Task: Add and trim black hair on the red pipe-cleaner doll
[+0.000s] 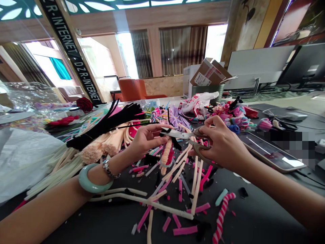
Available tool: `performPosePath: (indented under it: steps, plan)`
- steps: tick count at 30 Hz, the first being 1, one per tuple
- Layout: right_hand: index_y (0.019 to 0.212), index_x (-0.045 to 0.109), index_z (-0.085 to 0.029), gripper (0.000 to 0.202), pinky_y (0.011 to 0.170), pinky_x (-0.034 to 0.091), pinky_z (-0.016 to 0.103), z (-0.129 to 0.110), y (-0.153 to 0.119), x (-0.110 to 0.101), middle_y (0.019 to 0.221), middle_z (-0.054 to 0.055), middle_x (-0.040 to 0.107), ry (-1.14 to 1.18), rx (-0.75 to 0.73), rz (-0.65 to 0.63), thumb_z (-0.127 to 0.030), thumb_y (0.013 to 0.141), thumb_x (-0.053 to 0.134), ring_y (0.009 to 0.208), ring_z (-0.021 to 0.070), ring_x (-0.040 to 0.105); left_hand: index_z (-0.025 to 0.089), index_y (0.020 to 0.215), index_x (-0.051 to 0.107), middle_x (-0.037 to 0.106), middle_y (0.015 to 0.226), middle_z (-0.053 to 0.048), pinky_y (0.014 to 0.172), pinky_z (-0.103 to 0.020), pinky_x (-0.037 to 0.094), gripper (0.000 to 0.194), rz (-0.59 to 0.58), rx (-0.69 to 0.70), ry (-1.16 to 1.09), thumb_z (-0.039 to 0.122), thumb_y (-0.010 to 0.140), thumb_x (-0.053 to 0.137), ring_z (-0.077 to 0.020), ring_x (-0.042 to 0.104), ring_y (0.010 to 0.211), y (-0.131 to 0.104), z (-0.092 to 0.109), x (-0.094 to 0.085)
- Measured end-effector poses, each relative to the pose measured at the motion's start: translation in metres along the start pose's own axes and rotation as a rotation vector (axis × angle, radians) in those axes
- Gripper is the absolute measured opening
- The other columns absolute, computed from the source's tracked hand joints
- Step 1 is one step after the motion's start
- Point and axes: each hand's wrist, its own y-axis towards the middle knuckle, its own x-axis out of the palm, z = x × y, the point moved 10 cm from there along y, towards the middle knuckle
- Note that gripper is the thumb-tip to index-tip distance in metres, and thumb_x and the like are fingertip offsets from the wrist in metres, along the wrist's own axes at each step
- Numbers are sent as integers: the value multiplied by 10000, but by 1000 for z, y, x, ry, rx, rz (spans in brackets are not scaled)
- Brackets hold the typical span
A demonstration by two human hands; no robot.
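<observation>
My left hand (146, 140) is closed, thumb and fingers pinching a small pipe-cleaner craft piece (166, 154). Its lower part is peach and dark red, and black fuzzy strips (175, 142) stick out at its top. My right hand (220, 142) is wrapped round the grey-brown handles of a pair of scissors (181, 134). The scissor blades point left and meet the black strips close to my left fingertips; whether they cut into them I cannot make out. A pale green bangle and a bracelet are on my left wrist.
Pink, white and black offcuts (185, 230) and peach stems (195, 183) litter the dark table. Bundles of black pipe cleaners (101, 127) and peach ones (93, 149) lie left. A striped twist (223, 217) is in front, a phone (271, 150) right, and a cardboard box (212, 73) behind.
</observation>
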Motion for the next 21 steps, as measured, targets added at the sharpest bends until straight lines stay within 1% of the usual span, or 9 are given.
performPosePath:
  steps: [3, 6, 9, 12, 17, 21]
  plan:
    - [924, 632, -205, 430, 495, 361, 297, 0, 0, -4, 1058, 67, 444, -62, -1, 10, -588, 729, 628, 567, 106, 431, 162, 1027, 698, 713, 911, -43, 738, -198, 529, 337, 17, 16, -20, 186, 701, 780, -130, 656, 829, -1, -2, 0]
    - [939, 626, -201, 464, 466, 304, 290, -3, 0, -4, 1060, 70, 448, -125, -17, 8, -620, 743, 592, 526, 91, 369, 181, 993, 693, 703, 897, -19, 758, -200, 528, 304, 77, -5, -35, 190, 702, 781, -121, 654, 835, -1, -8, -3]
    - [965, 623, -201, 480, 457, 272, 279, -5, 0, -2, 1061, 74, 449, -142, -25, -2, -631, 762, 559, 533, 97, 370, 174, 988, 686, 686, 916, -23, 774, -210, 527, 296, 123, -32, -68, 202, 707, 775, -126, 646, 852, -3, -13, -4]
    - [963, 621, -197, 484, 455, 262, 270, -6, 1, 0, 1063, 78, 447, -142, -23, -17, -634, 771, 541, 538, 95, 372, 181, 987, 688, 676, 930, -16, 774, -185, 513, 289, 128, -68, -143, 187, 709, 770, -111, 634, 859, -5, -16, -1]
    - [958, 618, -187, 455, 446, 237, 258, -7, 1, -4, 1059, 82, 446, -192, -51, -13, -597, 779, 535, 537, 90, 336, 195, 955, 709, 686, 899, 8, 735, -158, 505, 287, 148, -132, -249, 152, 682, 785, -77, 633, 793, -7, -21, 3]
    - [961, 597, -182, 445, 456, 246, 263, -11, 2, -6, 1093, 90, 451, -227, -108, -19, -583, 780, 531, 592, 117, 406, 198, 935, 717, 709, 898, 8, 771, -186, 514, 302, 151, -115, -239, 141, 652, 807, -86, 648, 795, -7, -20, 3]
